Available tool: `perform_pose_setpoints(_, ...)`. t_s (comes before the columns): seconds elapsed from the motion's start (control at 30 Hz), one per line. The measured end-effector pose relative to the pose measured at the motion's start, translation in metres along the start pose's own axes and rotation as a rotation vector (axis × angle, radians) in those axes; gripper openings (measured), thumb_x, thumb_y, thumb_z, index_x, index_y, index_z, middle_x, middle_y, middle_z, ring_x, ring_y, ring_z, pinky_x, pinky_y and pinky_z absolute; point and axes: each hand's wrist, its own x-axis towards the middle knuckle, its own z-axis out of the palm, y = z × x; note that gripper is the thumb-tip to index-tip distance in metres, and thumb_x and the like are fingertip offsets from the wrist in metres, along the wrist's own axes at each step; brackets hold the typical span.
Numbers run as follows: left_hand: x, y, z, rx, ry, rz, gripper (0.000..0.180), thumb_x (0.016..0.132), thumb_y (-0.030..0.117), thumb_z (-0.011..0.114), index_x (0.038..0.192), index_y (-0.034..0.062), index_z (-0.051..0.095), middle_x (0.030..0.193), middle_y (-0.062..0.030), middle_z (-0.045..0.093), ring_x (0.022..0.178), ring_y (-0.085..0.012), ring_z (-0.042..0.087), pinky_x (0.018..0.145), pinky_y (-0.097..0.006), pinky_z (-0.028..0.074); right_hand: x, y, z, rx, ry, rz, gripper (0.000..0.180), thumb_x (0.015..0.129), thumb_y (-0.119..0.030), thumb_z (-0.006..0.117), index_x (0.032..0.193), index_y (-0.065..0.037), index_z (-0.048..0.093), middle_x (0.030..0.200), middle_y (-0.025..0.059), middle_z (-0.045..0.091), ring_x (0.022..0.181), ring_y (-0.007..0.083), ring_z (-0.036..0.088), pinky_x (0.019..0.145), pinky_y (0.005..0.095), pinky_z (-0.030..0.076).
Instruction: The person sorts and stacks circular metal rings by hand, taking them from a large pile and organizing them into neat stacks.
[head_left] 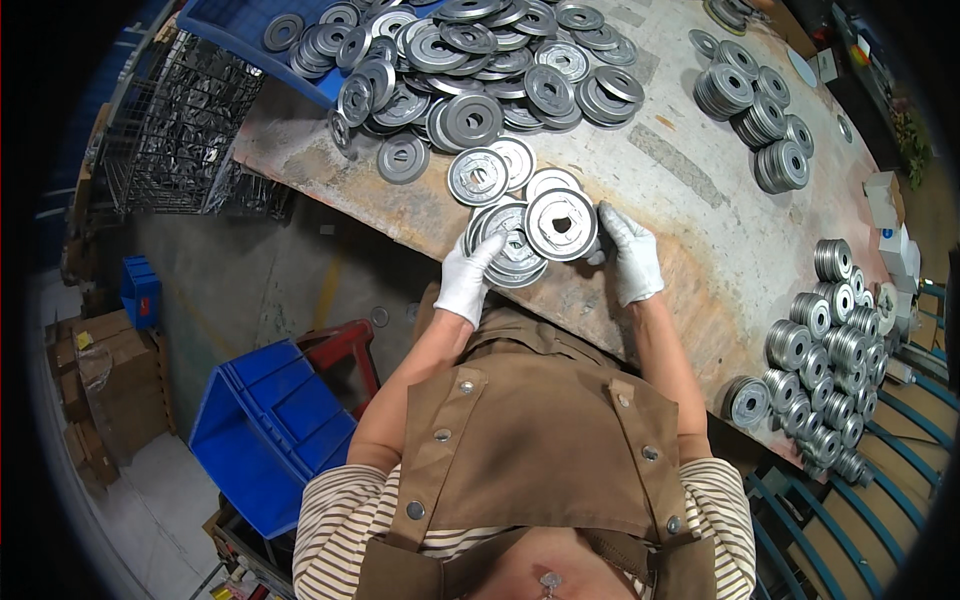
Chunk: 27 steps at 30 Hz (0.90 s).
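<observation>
Gathering step: left hand [468,278] and right hand [630,255] grasp disc stack [530,235] at counter [700,230] edge, below disc pile [480,70]. Next move likely needs squared edges.

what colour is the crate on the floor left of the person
Blue, a plastic crate, clearest in the head view, lower left beside the apron.

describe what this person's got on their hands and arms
Both the left hand and the right hand wear plain white fabric gloves that end at the wrists. The forearms are bare up to short striped sleeves, white with dark bands, at the shoulders. A brown apron with metal rivets covers the chest between them.
</observation>
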Motion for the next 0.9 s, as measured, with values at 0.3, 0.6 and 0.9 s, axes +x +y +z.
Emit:
perform_pose_setpoints(0.3,0.001,0.002,-0.002,0.008,0.022,-0.023,0.042,0.088,0.004,0.067,0.129,-0.0004,0.055,0.117,-0.0092,0.066,0.102,-0.0165,0.064,0.09,-0.03,0.052,-0.007,-0.003,0.008,0.006,0.025,0.025,0.029,0.089,-0.011,0.069,0.112,0.006,0.065,0.081,0.0083,0.069,0.062,0.0117,0.06,0.053,0.024,0.046)
perform_pose_setpoints(0.6,-0.008,0.0,-0.002,-0.032,-0.099,-0.107,0.049,0.086,0.012,0.072,0.13,0.0013,0.052,0.117,-0.0067,0.064,0.103,-0.018,0.063,0.09,-0.033,0.052,-0.024,-0.012,0.033,-0.357,-0.093,-0.157,0.028,0.085,-0.018,0.073,0.108,-0.001,0.071,0.083,0.0038,0.071,0.071,0.0114,0.062,0.067,0.0249,0.05)
perform_pose_setpoints(0.9,-0.005,0.005,-0.007,-0.091,-0.072,-0.105,0.044,0.083,0.002,0.066,0.126,0.0007,0.054,0.111,-0.0085,0.066,0.097,-0.0184,0.067,0.086,-0.032,0.056,0.037,-0.018,0.02,-1.643,-0.193,-0.979,0.046,0.078,-0.025,0.073,0.121,-0.014,0.06,0.13,0.0098,0.056,0.114,0.0316,0.056,0.088,0.0387,0.051)
